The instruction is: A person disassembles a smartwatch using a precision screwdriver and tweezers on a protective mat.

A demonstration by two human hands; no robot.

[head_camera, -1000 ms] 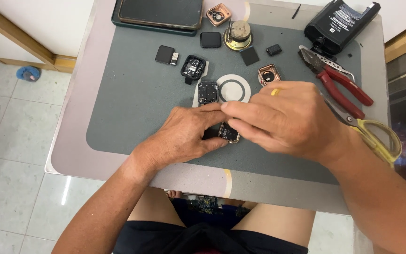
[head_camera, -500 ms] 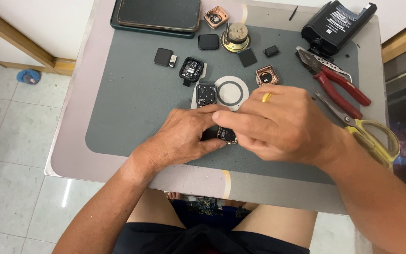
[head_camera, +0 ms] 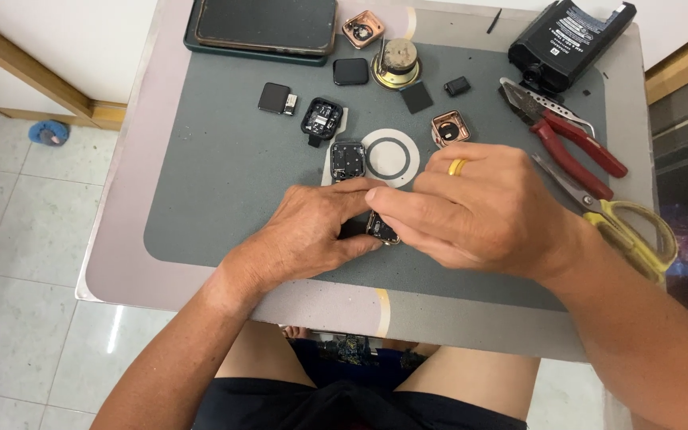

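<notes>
Head view: both hands meet over the middle of the grey rubber work mat (head_camera: 224, 183) that covers the bench (head_camera: 133, 239). The left hand (head_camera: 308, 235) is curled closed, thumb and fingertips pinching a small dark, metal-rimmed smartwatch body (head_camera: 381, 228). The right hand (head_camera: 483, 211), wearing a gold ring, comes in from 3 o'clock with its fingers closed on the same piece from above. So the watch body sits between the two hands, just above the mat, mostly hidden.

At 12 o'clock from the hands lie an opened black watch module (head_camera: 348, 161) and a white ring-shaped charging disc (head_camera: 390, 157), touching each other. Further up are a rose-gold watch case (head_camera: 449, 128), a round brass-coloured speaker (head_camera: 396, 62) and a dark tablet (head_camera: 264, 25). At 2 o'clock lie red-handled pliers (head_camera: 567, 131); yellow-handled scissors (head_camera: 631, 227) lie at 3 o'clock.

By my reading, the step in hand is prying or pressing at the watch body's edge. The next move calls for a steady left-hand pinch and a fine, controlled push from the right fingertips.
</notes>
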